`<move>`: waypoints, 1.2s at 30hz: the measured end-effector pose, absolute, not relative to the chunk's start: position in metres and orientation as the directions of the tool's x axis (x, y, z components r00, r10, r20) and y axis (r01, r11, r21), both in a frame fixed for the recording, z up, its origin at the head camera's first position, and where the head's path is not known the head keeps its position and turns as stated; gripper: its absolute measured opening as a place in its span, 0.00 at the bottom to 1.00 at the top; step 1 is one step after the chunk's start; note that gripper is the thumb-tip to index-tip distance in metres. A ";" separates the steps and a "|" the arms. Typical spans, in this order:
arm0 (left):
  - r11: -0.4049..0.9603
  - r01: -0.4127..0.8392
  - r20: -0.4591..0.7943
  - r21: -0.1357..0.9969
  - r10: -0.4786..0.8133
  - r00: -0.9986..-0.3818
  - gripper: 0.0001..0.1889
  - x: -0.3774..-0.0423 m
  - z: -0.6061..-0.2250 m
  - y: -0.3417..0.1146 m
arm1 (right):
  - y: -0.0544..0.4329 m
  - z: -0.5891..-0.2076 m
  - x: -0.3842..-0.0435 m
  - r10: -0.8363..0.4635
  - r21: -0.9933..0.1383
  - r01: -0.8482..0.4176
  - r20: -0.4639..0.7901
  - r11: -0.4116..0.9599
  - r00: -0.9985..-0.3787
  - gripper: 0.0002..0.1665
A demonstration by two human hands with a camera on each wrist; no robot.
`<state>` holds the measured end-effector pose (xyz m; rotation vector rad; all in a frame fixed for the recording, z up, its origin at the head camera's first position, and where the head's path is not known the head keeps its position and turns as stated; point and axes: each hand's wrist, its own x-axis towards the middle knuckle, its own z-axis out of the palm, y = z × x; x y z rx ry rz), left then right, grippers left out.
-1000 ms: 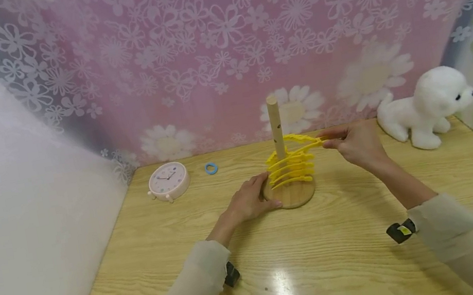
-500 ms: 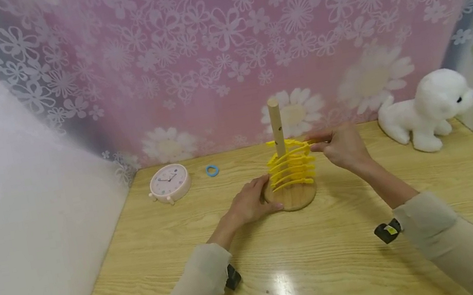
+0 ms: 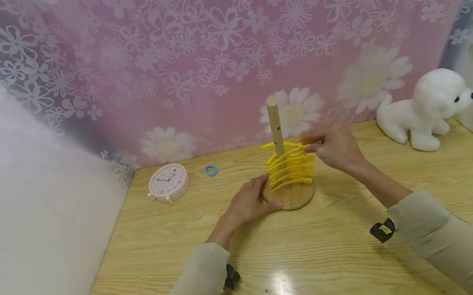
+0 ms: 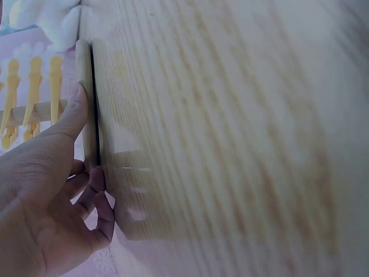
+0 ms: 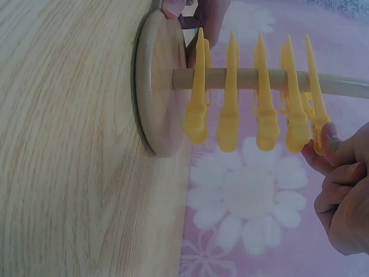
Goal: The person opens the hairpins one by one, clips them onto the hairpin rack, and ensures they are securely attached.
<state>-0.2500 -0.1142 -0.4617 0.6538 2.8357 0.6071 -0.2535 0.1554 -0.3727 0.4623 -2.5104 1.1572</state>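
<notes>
A wooden stand has a round base point(image 3: 294, 198) and an upright post point(image 3: 275, 125). Several yellow clips point(image 5: 262, 104) sit one above another around the post, their pointed tips past one side of it. My left hand point(image 3: 250, 201) grips the base by its left edge; in the left wrist view the thumb lies against its top face and the fingers curl at the rim. The topmost yellow clip point(image 5: 314, 86) straddles the post, slightly slanted against the others. Thumb and index finger of my right hand point(image 3: 337, 149) pinch that clip at its handle end.
A pink alarm clock point(image 3: 169, 182) lies at the back left of the wooden table point(image 3: 322, 269), with a small blue ring point(image 3: 210, 170) to its right. At the back right sits a white plush dog point(image 3: 423, 111). A pink floral curtain point(image 3: 204, 69) hangs behind.
My right hand has moved left with the pinched clip, bringing its jaws from beside the post to around it, above the other clips. The left hand stays on the base.
</notes>
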 end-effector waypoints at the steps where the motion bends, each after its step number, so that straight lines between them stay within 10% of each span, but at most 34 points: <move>1: 0.822 0.382 -0.071 0.421 0.450 -0.890 0.50 -0.250 -0.462 -0.114 | 0.155 -0.373 -0.253 -0.154 -0.661 -0.429 0.433 0.616 -0.888 0.10; 36: 0.822 0.373 -0.077 0.431 0.445 -0.892 0.49 -0.250 -0.460 -0.113 | 0.157 -0.374 -0.252 -0.205 -0.659 -0.458 0.426 0.596 -0.881 0.13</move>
